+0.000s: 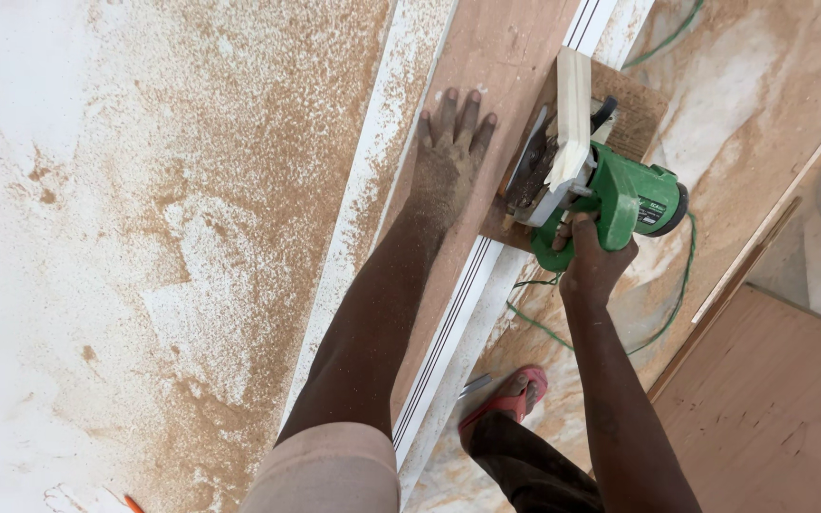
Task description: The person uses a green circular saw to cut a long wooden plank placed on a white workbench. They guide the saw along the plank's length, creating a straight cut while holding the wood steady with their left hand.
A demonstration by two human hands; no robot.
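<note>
Left hand: the left hand (448, 157) lies flat on the brown board (486, 57), fingers (467, 109) spread and open, gripping nothing, dusted with sawdust and pressing just beside the saw.

Right hand: the right hand (593, 256) is closed around the handle of the green circular saw (610, 195), fingers wrapped tight on the grip.

Saw: it sits on the right edge of the board, its base plate resting on a small plywood piece (634, 114), with a pale guard on top; the blade itself is mostly hidden from this view.

Board: long, narrow and brown, it runs away from the person along a white grooved strip (448, 332) on the bench (97, 190), which is thick with sawdust.

Cord: the green cable (544, 328) loops under the saw arm and trails off to the right, near the cut line.

Footing: a foot in a red sandal (515, 394) stands on the dusty floor by the bench edge.

Doing it well: as I judge it, the flat hand should keep holding the board down, well clear of the blade's path, never ahead of it.

Feed: a steady, unforced push with the base plate kept flat looks like the way to hold a straight line.

Watch-out: the cable seems the risk here; it is best kept behind the saw and off the board.
</note>
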